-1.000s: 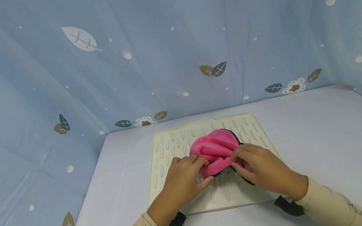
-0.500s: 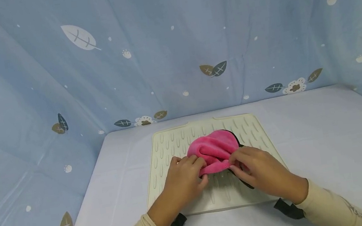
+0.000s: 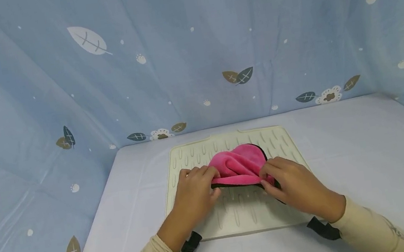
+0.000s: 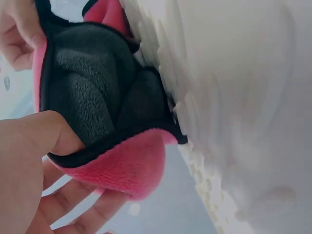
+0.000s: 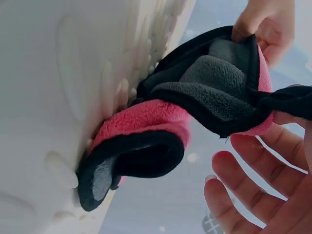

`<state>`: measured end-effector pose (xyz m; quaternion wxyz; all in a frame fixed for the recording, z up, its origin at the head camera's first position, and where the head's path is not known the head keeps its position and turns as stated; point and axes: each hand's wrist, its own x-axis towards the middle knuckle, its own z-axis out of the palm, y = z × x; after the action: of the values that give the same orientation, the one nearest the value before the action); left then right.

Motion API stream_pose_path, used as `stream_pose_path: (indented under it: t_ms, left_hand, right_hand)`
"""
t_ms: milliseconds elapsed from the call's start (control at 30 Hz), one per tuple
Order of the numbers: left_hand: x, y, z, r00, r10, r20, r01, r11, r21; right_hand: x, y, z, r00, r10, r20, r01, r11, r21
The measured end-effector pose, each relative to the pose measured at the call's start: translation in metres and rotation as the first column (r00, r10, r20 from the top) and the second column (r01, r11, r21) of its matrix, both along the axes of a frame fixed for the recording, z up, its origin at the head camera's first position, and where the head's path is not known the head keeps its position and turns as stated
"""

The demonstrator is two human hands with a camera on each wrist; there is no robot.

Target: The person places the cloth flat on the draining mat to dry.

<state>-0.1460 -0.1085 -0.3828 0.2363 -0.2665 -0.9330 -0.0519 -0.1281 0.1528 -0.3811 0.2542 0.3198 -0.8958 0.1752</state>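
Note:
A pink plush cloth (image 3: 240, 163) with a black bound edge is bunched in soft folds over a cream ribbed mat (image 3: 238, 217). My left hand (image 3: 194, 194) pinches its near left edge between thumb and fingers. At the near right part of the edge, my right hand (image 3: 297, 183) pinches it too. Seen from the left wrist, the cloth's dark grey fleece underside (image 4: 90, 83) faces me, lifted off the mat along the held edge. In the right wrist view a folded flap (image 5: 139, 141) of the cloth hangs down to the mat, and a black strip lies by my thumb.
The mat lies on a white-covered table (image 3: 365, 154). Behind and to the left hangs a blue curtain (image 3: 185, 59) with leaf and flower prints. Black wrist straps (image 3: 323, 229) show under both forearms.
My left hand has moved left and slightly away from me, drawing the cloth's near edge out straighter. Its black binding now shows along the front. My right hand has shifted only a little.

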Motion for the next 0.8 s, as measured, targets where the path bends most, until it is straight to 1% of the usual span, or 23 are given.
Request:
stream_pose_path:
  t_ms: [233, 433, 567, 800]
  left_hand:
    - [-0.007, -0.007, -0.001, 1.000, -0.004, -0.025, 0.004, 1.000, 0.031]
    - [-0.010, -0.010, 0.001, 1.000, 0.002, -0.026, 0.000, 0.999, 0.052]
    - [-0.011, -0.012, 0.002, 1.000, 0.006, -0.028, -0.004, 0.998, 0.059]
    - [-0.014, -0.016, 0.002, 0.999, 0.035, -0.035, -0.032, 0.996, 0.085]
  right_hand:
    - [-0.004, 0.002, -0.001, 1.000, -0.003, 0.001, 0.003, 1.000, 0.010]
    - [-0.005, 0.004, -0.002, 1.000, -0.007, -0.026, 0.007, 1.000, 0.010]
    - [-0.005, 0.004, 0.000, 1.000, -0.013, -0.028, 0.013, 1.000, 0.008]
    - [-0.007, 0.006, -0.001, 0.998, -0.046, -0.034, 0.046, 0.999, -0.007]
